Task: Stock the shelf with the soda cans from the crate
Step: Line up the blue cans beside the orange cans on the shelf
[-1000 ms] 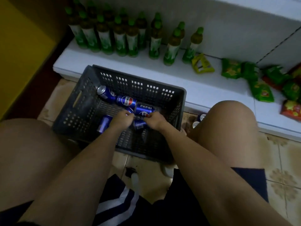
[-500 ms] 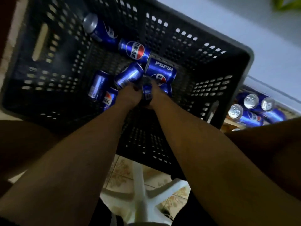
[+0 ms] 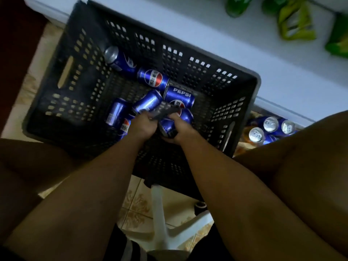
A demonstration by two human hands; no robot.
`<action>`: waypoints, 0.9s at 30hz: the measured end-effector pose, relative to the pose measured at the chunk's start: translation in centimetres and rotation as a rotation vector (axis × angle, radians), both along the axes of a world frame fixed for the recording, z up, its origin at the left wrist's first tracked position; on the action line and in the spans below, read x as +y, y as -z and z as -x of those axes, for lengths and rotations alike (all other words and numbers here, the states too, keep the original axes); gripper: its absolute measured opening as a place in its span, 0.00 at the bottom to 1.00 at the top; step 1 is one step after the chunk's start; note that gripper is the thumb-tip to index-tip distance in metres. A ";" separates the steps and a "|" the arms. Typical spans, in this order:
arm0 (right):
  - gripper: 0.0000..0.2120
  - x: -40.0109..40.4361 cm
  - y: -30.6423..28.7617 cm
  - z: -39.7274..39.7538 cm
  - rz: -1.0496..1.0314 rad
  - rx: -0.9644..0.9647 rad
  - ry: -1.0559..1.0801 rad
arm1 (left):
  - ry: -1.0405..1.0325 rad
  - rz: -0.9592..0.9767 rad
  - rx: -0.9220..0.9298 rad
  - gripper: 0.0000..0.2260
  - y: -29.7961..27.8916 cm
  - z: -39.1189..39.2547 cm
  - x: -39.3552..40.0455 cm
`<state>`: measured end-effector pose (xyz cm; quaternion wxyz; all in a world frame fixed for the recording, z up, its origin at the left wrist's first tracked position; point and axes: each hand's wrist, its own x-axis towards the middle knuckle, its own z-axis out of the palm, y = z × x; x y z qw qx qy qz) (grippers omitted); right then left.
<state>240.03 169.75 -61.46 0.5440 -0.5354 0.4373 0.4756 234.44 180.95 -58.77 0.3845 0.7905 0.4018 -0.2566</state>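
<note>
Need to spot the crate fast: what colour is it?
Black, with perforated walls; the crate shows in the head view.

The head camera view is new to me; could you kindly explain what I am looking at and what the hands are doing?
There is no machine: a person wears a camera on the head, looking down at their own arms and knees. Both hands reach into a dark plastic crate holding blue soda cans lying on their sides. The left hand and right hand both seem to grip cans, though blur hides details. More cans stand upright right of the crate. A white shelf with green packets lies beyond.
</note>
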 end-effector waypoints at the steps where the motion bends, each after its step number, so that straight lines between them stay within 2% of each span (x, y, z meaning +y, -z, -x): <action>1: 0.34 -0.4 -1.0 0.0 -0.007 -0.026 0.012 | -0.005 -0.013 -0.009 0.14 -0.9 0.1 -0.1; 4: 0.39 -2.1 -4.9 0.0 -0.046 -0.127 0.037 | 0.020 -0.050 -0.056 0.14 -4.0 0.5 -0.6; 8: 0.24 -4.7 -12.4 -0.2 -0.201 -0.316 0.008 | 0.081 -0.102 -0.182 0.14 -8.6 0.6 -1.2; 13: 0.16 -8.1 -21.5 -1.1 -0.420 -0.485 0.013 | 0.137 -0.157 -0.409 0.14 -16.5 -1.5 -2.2; 17: 0.11 -9.5 -28.8 -2.0 -0.503 -0.624 0.027 | 0.215 -0.197 -0.593 0.15 -24.5 -4.2 -3.9; 20: 0.19 -10.0 -34.1 -2.7 -0.449 -0.789 0.052 | 0.322 -0.273 -0.680 0.16 -30.3 -6.0 -5.0; 24: 0.35 -12.0 -40.9 -4.3 -0.306 -1.077 0.067 | 0.495 -0.523 -0.783 0.18 -38.0 -8.4 -5.5; 27: 0.37 -14.0 -46.1 -5.9 -0.227 -1.223 0.055 | 0.541 -0.608 -0.803 0.18 -43.3 -10.2 -5.8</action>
